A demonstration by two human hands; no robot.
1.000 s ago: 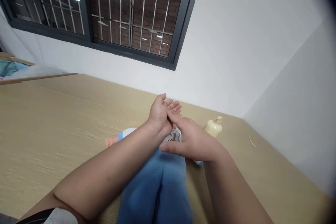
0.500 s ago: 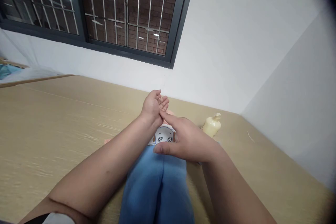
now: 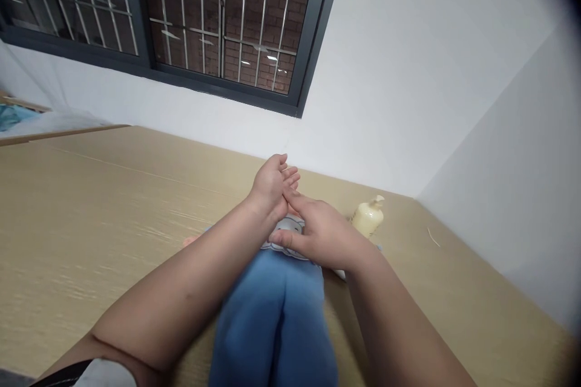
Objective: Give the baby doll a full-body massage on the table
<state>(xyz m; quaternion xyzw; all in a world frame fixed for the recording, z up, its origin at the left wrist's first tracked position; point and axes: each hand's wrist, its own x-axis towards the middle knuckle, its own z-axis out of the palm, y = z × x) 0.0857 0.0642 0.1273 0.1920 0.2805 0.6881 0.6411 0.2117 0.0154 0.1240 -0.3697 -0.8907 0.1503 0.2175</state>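
Note:
My left hand [image 3: 272, 184] is turned palm up, its fingers apart and slightly curled, with nothing in it. My right hand [image 3: 320, 233] reaches across from the right, its fingers stretched out against the left hand near the base of the palm, the thumb held apart below. Beneath both hands lies what looks like a doll in blue clothes [image 3: 276, 314], its legs toward me. A cartoon face patch [image 3: 290, 227] on the clothes is partly covered by my right hand. My hands and forearms hide most of the doll's upper part.
A pale yellow pump bottle [image 3: 367, 219] stands right of my right hand. The wood-coloured table [image 3: 113, 205] meets a white wall with a barred window [image 3: 227, 18]. A thin pale strip [image 3: 433, 237] lies at the right; bluish material [image 3: 18, 118] shows far left.
Both hands have shifted slightly to the right together, staying in contact. My right thumb has risen a little and covers more of the cartoon face.

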